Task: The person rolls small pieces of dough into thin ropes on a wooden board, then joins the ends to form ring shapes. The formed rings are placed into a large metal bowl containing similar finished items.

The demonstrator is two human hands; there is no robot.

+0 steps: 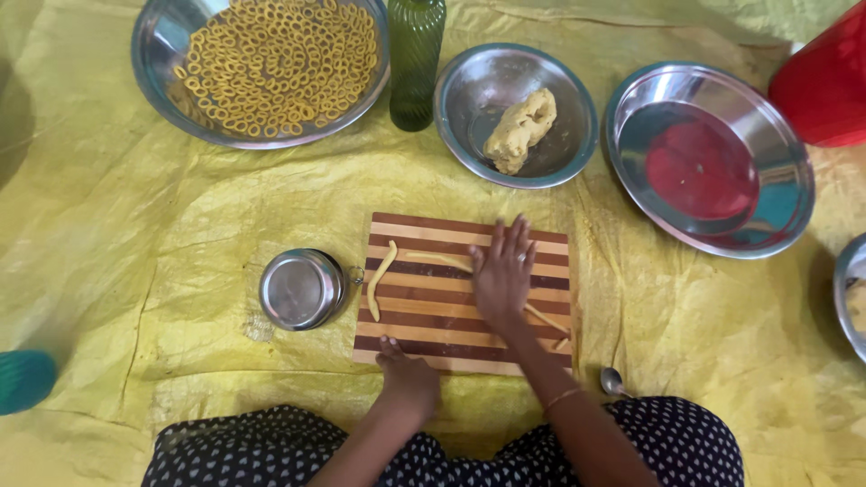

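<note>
Head view, looking straight down. Striped wooden cutting board (424, 298) laid flat on a yellow sheet (135, 225) spread over the floor. Right hand (502, 273) pressed palm down on the board, fingers (510, 239) stretched out flat and close together, gripping nothing; resting on a thin rope of dough (442, 261) that shows at both sides of the palm, running from upper left to lower right. Left hand (408, 381) placed at the near edge of the board, fingers curled loosely, thumb touching the rim; empty as far as can be seen. Second dough strip (380, 279) lying free on the left part of the board, slightly curved, apart from both hands.

Small steel tumbler (301, 289) just left of the board, touching or nearly touching its edge. Beyond the board: steel bowl (469, 86) holding a lump of dough (520, 130); green ribbed bottle (415, 59) upright to its left; large steel plate (153, 54) at far left filled with small dough rings (275, 63). Empty steel basin (776, 162) at right, red container (825, 77) behind it. Spoon (613, 381) on the sheet near the right forearm. Dark dotted garment (667, 442) along the bottom edge
</note>
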